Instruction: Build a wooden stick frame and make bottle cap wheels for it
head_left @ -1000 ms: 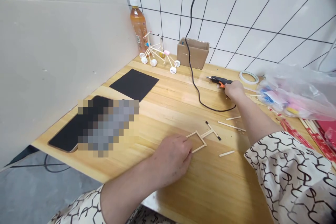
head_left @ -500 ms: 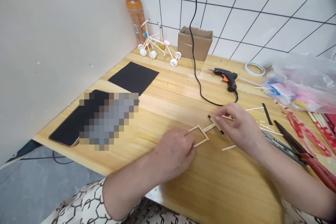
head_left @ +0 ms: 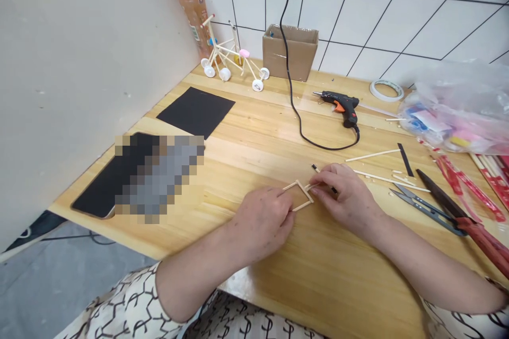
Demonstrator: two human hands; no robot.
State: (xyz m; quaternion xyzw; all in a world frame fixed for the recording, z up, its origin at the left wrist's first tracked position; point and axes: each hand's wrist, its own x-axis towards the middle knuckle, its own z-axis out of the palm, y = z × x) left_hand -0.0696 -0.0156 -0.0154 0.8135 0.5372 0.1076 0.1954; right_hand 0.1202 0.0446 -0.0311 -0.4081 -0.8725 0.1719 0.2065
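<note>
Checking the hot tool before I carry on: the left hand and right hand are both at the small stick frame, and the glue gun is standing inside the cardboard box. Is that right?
Not quite: the glue gun lies on the wooden table, outside the cardboard box, as the head view shows. The left hand and right hand are both at the small stick frame.

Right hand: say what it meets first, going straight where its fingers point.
The right hand would probably meet the stick frame's crossbar first, just ahead, with the left hand beyond; exact depth is unclear.
</note>
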